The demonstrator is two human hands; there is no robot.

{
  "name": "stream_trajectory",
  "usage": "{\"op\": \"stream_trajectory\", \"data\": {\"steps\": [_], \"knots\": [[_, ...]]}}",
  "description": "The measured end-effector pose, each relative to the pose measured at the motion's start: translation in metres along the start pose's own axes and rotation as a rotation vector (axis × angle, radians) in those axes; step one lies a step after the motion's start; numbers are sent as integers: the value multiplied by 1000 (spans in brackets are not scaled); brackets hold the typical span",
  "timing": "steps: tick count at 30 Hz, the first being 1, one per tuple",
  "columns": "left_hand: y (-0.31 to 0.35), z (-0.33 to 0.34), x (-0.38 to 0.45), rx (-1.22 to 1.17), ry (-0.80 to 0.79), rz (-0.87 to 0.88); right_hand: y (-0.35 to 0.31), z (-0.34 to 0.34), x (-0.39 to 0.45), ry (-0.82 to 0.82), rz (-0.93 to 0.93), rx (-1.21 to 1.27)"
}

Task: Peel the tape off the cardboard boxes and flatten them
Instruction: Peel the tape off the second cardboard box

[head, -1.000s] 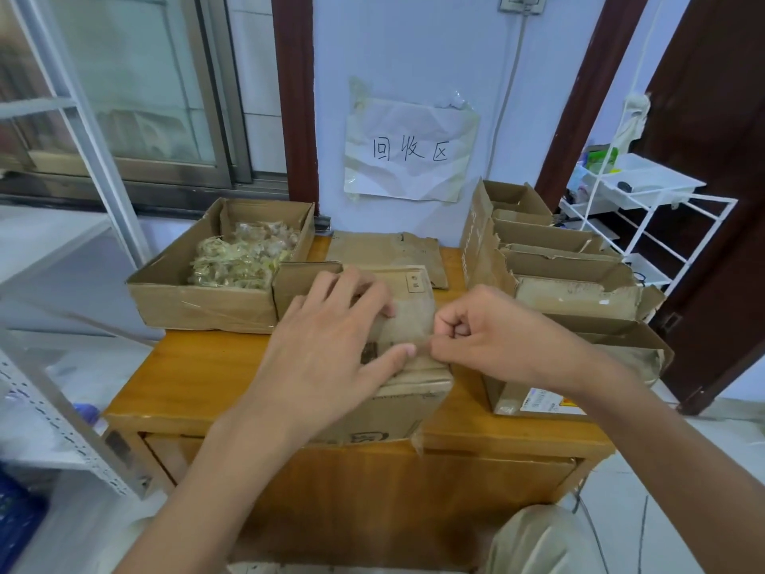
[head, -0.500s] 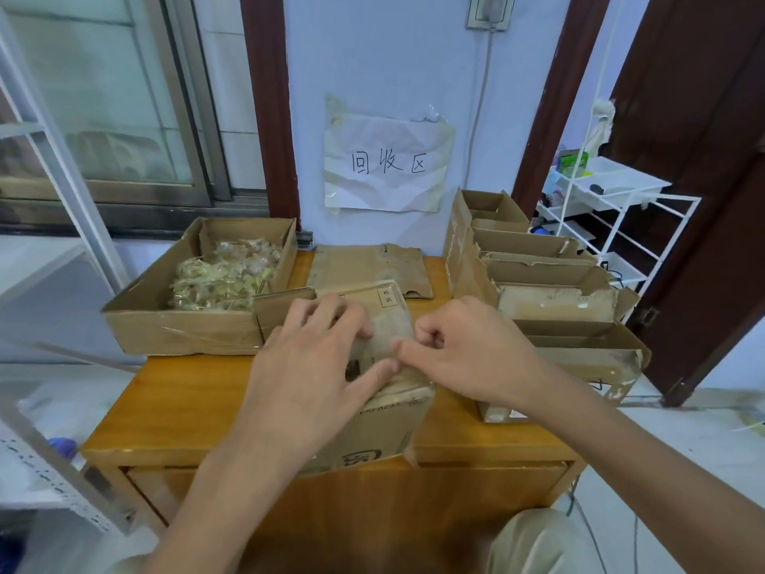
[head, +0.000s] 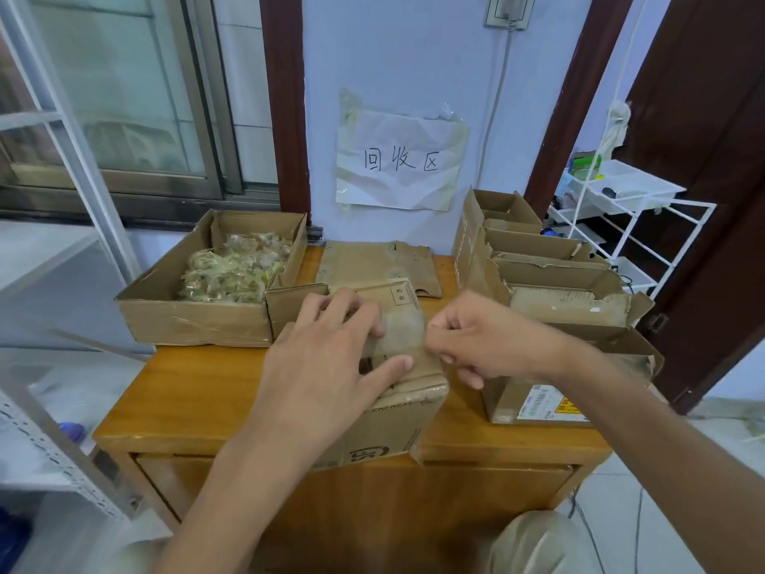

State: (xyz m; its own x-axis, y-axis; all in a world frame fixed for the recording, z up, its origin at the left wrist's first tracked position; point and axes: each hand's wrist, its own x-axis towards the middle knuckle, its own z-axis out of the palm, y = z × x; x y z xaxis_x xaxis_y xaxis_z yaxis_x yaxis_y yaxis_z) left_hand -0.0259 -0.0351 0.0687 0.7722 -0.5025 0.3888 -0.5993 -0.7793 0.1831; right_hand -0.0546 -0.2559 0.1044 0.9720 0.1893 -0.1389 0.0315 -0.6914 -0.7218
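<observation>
Centre frame: the cardboard box (head: 385, 412) sits at the near edge of the wooden table (head: 198, 391). We take the left hand (head: 331, 358), fingers spread flat on its top, to be pinning it down. The right hand (head: 476, 345), fingers curled, pinches a clear tape (head: 403, 331) strip at the box's right edge, likely to peel it. Upper left, a tray box of tape scraps (head: 194, 300) touches the work box; right, a row of open boxes (head: 550, 279) crowds the pulling side.

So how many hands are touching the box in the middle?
2. The left hand presses flat on top of the box; the right hand pinches the tape at its right edge.
</observation>
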Motion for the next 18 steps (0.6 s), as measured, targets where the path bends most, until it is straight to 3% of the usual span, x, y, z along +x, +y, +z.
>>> {"op": "stream_trajectory", "data": {"steps": [4, 7, 10, 13, 18], "knots": [[-3, 3, -3, -13, 28, 11, 18, 18, -5, 71, -50, 317], [-2, 3, -3, -10, 32, 23, 18, 24, -4, 149, -40, 297], [0, 1, 0, 6, 16, 26, 4, 21, 1, 295, -87, -130], [2, 1, 1, 48, 1, 34, -22, 15, 2, 315, -110, -718], [3, -1, -1, 75, -13, 36, -37, -5, 8, 78, -93, -902]]}}
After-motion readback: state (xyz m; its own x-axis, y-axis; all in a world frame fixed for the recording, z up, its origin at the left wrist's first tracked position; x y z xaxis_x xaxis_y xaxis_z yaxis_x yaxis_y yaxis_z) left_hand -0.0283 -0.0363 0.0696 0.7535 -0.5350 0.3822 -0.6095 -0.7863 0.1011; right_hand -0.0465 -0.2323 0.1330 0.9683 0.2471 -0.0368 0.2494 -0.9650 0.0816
